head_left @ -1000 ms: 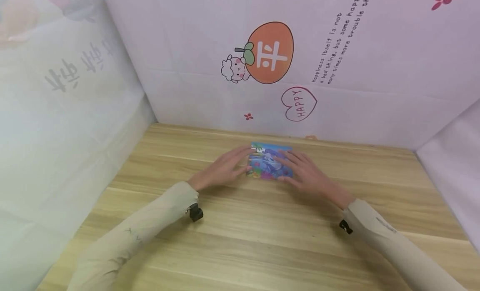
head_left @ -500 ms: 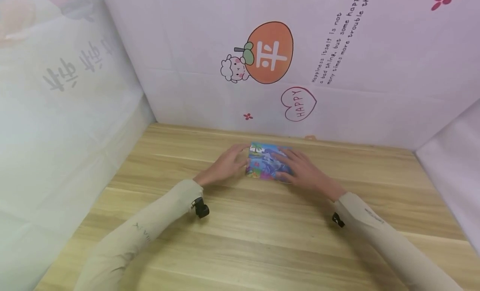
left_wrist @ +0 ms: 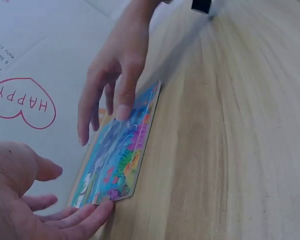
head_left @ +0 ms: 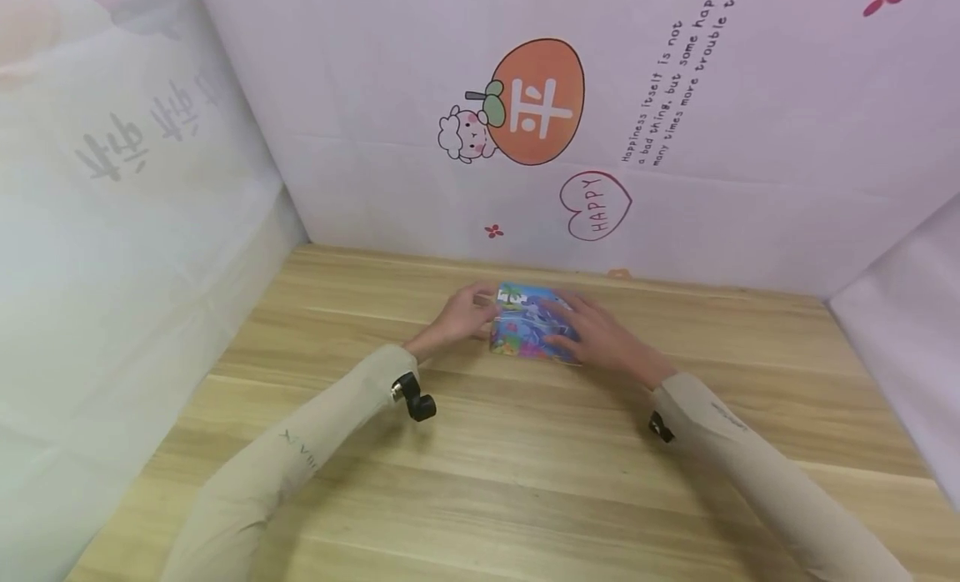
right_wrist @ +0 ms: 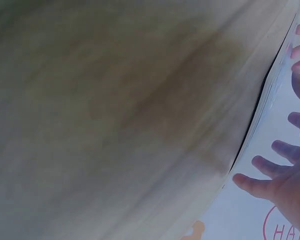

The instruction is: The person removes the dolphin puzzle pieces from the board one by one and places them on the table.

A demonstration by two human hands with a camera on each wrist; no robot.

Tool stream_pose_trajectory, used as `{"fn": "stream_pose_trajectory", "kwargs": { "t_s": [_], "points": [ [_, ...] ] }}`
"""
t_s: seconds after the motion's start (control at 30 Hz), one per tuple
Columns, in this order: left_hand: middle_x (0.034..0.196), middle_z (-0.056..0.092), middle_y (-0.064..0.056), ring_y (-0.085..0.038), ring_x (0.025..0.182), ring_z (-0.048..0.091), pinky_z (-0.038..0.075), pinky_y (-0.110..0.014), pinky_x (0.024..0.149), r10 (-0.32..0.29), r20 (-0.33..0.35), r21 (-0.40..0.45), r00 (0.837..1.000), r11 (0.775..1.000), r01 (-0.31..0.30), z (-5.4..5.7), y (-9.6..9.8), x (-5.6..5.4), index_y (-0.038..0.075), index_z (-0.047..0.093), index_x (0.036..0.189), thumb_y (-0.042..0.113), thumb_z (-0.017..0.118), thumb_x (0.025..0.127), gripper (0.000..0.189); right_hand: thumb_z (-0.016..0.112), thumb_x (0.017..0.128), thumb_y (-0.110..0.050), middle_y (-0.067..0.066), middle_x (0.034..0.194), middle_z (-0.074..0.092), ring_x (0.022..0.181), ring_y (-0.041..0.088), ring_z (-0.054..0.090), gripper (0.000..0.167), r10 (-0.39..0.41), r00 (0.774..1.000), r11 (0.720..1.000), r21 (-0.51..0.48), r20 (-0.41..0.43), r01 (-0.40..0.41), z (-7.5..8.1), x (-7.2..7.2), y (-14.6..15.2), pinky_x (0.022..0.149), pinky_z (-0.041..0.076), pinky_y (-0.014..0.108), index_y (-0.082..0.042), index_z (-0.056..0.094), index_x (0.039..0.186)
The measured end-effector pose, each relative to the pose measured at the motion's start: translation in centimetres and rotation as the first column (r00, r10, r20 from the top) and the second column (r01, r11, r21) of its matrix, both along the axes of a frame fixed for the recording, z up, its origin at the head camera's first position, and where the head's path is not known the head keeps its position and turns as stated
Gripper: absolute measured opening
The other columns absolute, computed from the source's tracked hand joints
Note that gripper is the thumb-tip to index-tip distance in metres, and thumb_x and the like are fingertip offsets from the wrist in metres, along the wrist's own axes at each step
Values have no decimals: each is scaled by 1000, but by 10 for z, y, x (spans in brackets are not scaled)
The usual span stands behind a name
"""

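A flat, thin jigsaw puzzle board (head_left: 525, 319) with a bright blue sea picture and rounded corners lies on the wooden table near the back wall. White jigsaw-shaped patches show at its upper left corner. My left hand (head_left: 463, 315) is at its left edge, fingers loosely bent; in the left wrist view its fingertips are right at the near end of the puzzle board (left_wrist: 112, 157), with the thumb apart. Over the right part reaches my right hand (head_left: 603, 336), fingers spread and hiding some of the picture. The right wrist view shows the right hand (right_wrist: 285, 185) with fingers apart.
White printed cloth (head_left: 375, 190) stands behind the table, and more cloth (head_left: 135, 298) closes off the left side. Bare wooden table (head_left: 525, 457) extends in front of the board. A small black camera (head_left: 420, 403) sits at the left wrist.
My left arm has shifted to the right, its fingers bending more at the board's left edge. My right hand has slid slightly left over the board, which has barely moved.
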State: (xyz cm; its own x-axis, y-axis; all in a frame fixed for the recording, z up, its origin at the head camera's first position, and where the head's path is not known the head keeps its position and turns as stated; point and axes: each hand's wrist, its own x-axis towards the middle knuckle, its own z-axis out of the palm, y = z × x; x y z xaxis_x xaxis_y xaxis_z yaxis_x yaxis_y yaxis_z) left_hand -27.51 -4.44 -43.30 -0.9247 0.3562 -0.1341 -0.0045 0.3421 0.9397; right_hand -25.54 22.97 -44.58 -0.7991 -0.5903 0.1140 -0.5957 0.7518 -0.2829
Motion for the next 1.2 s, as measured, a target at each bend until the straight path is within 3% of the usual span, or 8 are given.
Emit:
{"fn": "stream_pose_trajectory", "kwargs": {
  "t_s": [0.1,0.2,0.47,0.63,0.8,1.0,1.1,1.2],
  "points": [
    [140,58,-30,-42,123,65,68,-37,86,42,109,44,993,998,-47,2,0,-3,-5,40,154,7,59,104,55,69,102,-37,29,165,31,150,51,32,70,3,1000,1000,-5,8,-3,0,-1,-3,125,26,71,-8,42,159],
    [140,59,-30,-41,125,65,68,-39,84,65,171,72,983,994,-78,4,1,-5,-5,39,155,6,58,104,55,67,103,-38,30,163,33,149,52,33,68,-1,1000,1000,1,5,1,-2,-4,-8,125,26,71,-7,43,159],
    [131,64,-29,-39,117,68,69,-38,79,119,197,30,973,991,-127,1,6,-9,-6,43,151,7,67,99,59,70,101,-38,29,158,43,145,49,41,64,-15,1000,1000,16,6,15,-1,-22,-24,123,31,70,-4,51,152],
    [135,61,-29,-40,120,67,68,-41,83,126,222,18,967,991,-133,4,12,-10,-8,40,152,8,68,99,62,72,99,-39,28,160,39,145,53,39,71,-48,996,997,70,77,42,4,-31,-31,120,32,74,-4,47,155],
    [132,64,-31,-40,118,69,67,-42,87,159,301,80,940,978,-191,6,14,-13,-12,50,141,4,64,101,45,69,100,-44,27,166,29,149,54,30,75,-109,981,986,141,159,87,9,-30,-35,120,25,78,-9,39,160],
    [127,70,-25,-25,96,71,64,-39,98,182,408,105,895,964,-244,6,11,-19,-9,65,128,0,66,99,31,64,103,-48,28,167,27,149,59,27,75,-109,980,981,177,167,79,9,-25,-39,118,24,82,-11,36,162],
    [116,74,-19,-18,88,68,63,-36,99,163,394,64,905,977,-203,6,11,-20,-7,68,124,1,69,97,29,64,103,-48,29,167,27,146,62,29,76,-105,982,983,168,160,77,9,-22,-40,117,25,83,-10,35,163],
    [99,75,-12,-17,82,66,64,-33,90,90,337,34,937,994,-108,5,8,-20,-9,70,116,-1,69,95,22,64,102,-49,28,167,27,146,62,30,77,-105,983,983,165,151,80,9,-18,-43,116,26,83,-12,35,163]
  ]
}}
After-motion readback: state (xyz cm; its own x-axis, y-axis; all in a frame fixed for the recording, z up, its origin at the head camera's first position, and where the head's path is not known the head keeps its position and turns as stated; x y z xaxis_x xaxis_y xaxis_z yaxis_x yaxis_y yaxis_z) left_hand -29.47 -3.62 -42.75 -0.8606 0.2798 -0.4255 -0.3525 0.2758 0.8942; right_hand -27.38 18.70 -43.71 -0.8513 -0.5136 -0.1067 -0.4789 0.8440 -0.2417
